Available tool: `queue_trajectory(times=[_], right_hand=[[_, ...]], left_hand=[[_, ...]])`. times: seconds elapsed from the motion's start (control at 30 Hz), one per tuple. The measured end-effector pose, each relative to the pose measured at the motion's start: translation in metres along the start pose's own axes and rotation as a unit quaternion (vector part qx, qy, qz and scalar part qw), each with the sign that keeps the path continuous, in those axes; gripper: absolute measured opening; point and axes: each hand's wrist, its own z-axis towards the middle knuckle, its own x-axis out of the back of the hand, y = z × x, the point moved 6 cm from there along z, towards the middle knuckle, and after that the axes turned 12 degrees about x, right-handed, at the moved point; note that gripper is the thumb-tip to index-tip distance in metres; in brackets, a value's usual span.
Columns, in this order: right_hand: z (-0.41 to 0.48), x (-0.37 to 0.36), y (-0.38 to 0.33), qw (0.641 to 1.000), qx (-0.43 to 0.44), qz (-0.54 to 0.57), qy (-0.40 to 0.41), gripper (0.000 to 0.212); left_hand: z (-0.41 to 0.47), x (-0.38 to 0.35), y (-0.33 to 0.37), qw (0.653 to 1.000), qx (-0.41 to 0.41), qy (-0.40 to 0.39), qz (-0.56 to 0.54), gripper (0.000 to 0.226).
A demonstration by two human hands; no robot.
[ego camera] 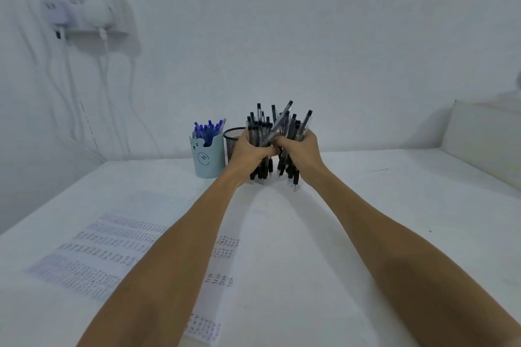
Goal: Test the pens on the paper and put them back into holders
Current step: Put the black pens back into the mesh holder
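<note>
Nearest: paper (93, 256) is lying on the desk (366, 220), carrying many rows of test marks, blue and black. Further out, left grip (248, 153) and right grip (300, 149) are each clamping round 1 shared bundle of black pens (279, 127), upright, tips down at the desk. Behind the left grip, a mesh holder (232, 141) is standing, inside hidden. Just beside it, a bear holder (207, 159) is keeping the blue pens (207, 128). Judging: blue batch looking done; black bundle likely tested, holdering left
</note>
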Motion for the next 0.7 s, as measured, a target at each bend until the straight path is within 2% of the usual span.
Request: queue_trajectory(times=[0.1, 0.23, 0.37, 0.5, 0.7], right_hand=[[-0.001, 0.001, 0.006, 1.0, -0.014, -0.001, 0.004, 0.025], [0.0, 0.005, 0.008, 0.999, -0.026, -0.044, 0.0, 0.035], [0.003, 0.003, -0.001, 0.999, -0.018, -0.037, 0.007, 0.02], [-0.004, 0.0, -0.004, 1.0, -0.016, -0.021, 0.017, 0.027], [-0.002, -0.004, -0.03, 0.998, 0.017, -0.016, 0.052, 0.02]], left_hand=[[-0.003, -0.005, 0.002, 0.999, 0.011, -0.04, 0.032, 0.038], [-0.004, -0.003, 0.007, 0.998, 0.025, -0.044, 0.032, 0.018], [-0.003, -0.001, 0.011, 1.0, 0.01, -0.02, 0.011, 0.031], [-0.005, -0.004, 0.009, 0.998, 0.019, -0.036, 0.037, 0.024], [-0.008, -0.004, 0.011, 0.996, 0.05, -0.048, 0.051, 0.033]])
